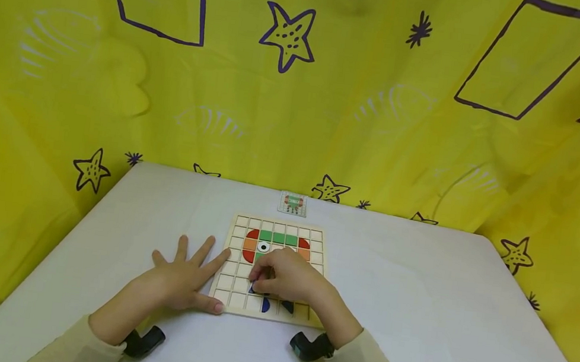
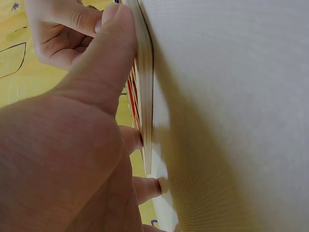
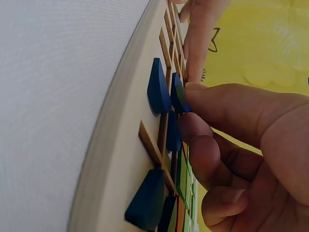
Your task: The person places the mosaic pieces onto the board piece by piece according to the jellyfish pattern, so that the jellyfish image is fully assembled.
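Note:
A square wooden grid board (image 1: 225, 282) lies on the white table, with colored pieces set in its cells. My left hand (image 1: 173, 281) has its fingers spread beside the board's left side. Its thumb (image 2: 104, 63) rests on the near left corner of the frame. My right hand (image 1: 287, 276) is over the middle of the board, thumb and fingertips pinching a small blue piece (image 3: 177, 92) at a cell. Blue pieces sit in the near row, one a rounded blue piece (image 1: 265, 305). Green strips (image 1: 278, 237), red quarter rounds (image 1: 249, 256) and a white eye piece (image 1: 263, 247) fill cells farther back.
Behind the board lies a small pattern card (image 1: 293, 203) with a similar colored figure. The white table (image 1: 406, 290) extends to both sides. A yellow curtain (image 1: 297, 116) with drawn stars hangs behind and around it. Black wrist devices (image 1: 145, 341) are on both forearms.

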A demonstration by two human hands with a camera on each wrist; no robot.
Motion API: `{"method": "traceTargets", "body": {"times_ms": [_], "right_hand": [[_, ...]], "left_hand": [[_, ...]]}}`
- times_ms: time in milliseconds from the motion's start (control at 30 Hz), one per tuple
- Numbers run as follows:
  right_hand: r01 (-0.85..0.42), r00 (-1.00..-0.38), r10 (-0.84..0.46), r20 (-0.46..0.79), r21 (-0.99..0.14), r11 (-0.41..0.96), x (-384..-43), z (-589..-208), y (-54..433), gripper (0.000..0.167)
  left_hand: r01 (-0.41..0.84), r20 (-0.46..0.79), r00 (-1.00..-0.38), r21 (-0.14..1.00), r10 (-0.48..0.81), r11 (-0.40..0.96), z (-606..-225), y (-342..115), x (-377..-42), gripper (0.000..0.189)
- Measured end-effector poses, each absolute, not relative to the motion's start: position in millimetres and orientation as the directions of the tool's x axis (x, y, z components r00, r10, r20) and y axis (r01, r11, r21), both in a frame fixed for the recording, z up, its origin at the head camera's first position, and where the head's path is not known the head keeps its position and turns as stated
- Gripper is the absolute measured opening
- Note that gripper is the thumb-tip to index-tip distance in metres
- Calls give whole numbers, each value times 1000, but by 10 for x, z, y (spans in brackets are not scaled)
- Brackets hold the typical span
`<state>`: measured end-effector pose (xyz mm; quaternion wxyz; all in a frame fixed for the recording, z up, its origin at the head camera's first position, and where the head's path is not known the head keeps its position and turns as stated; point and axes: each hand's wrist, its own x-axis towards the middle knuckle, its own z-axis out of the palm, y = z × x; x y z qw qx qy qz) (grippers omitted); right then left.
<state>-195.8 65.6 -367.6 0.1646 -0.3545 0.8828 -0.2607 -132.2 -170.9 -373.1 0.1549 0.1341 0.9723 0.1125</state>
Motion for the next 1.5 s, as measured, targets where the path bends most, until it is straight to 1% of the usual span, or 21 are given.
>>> {"method": "traceTargets", "body": {"times_ms": [167, 367, 467, 600, 700, 800, 967, 1067, 1267, 1500], "right_hand": [[-546, -698, -710, -98, -569, 615, -1966, -3668, 663, 7], [-542, -707, -704, -68, -589, 600, -2024, -3588, 755, 6], [-522, -722, -690, -49, -616, 590, -2056, -3522, 884, 8], [-480, -750, -660, -51, -645, 595, -2050, -3441, 1183, 11], [-455, -762, -641, -90, -630, 630, -2004, -3424, 1460, 9], [-428, -770, -618, -159, -590, 685, -1941, -3419, 1730, 9], [-389, -754, -587, -295, -520, 760, -1825, -3400, 2069, 24], [-377, -734, -584, -346, -507, 775, -1764, -3410, 2165, 29], [-371, -721, -592, -359, -522, 768, -1700, -3488, 2215, 30], [-351, -731, -588, -348, -546, 760, -1669, -3565, 2196, 30]], "left_hand": [[220, -275, -918, 252, 287, 942, -3731, -1711, -1316, 108], [208, -280, -918, 260, 279, 943, -3735, -1714, -1318, 108], [205, -283, -918, 261, 278, 943, -3735, -1705, -1316, 109], [203, -288, -917, 259, 276, 944, -3737, -1677, -1314, 109], [196, -295, -916, 261, 272, 945, -3753, -1666, -1305, 110], [193, -297, -916, 259, 269, 946, -3767, -1664, -1301, 110], [188, -295, -919, 252, 261, 949, -3766, -1677, -1310, 111], [184, -293, -922, 248, 255, 951, -3765, -1693, -1316, 112], [190, -290, -921, 248, 259, 950, -3763, -1705, -1314, 111], [184, -294, -920, 261, 260, 948, -3766, -1689, -1312, 112]]}}
